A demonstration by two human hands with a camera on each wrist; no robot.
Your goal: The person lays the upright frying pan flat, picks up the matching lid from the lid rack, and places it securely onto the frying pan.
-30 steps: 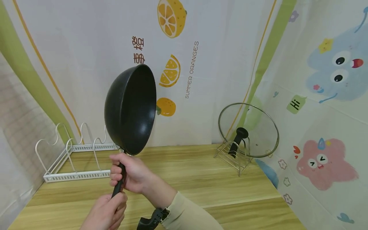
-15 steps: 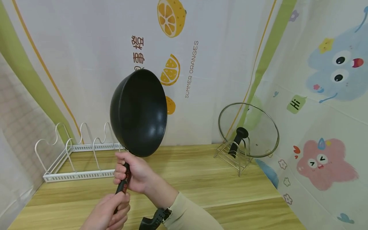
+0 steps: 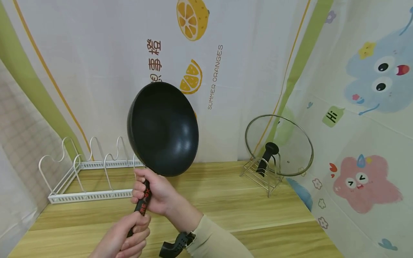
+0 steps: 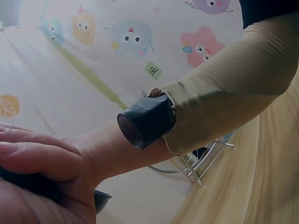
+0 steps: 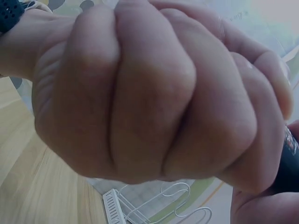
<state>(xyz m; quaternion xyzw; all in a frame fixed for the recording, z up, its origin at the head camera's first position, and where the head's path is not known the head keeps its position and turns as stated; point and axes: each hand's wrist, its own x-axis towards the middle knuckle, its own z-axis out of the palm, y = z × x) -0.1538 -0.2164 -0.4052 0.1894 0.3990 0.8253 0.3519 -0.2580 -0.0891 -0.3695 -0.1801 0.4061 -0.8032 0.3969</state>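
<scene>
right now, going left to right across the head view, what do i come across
White wire rack → black wok → clear lid with a metal rim → pink star print on the curtain.

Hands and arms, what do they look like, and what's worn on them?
The left hand and right hand are ungloved. The right arm has a beige sleeve, partly ribbed, with dark cloth higher up, and a dark, perforated wrist camera.
</scene>
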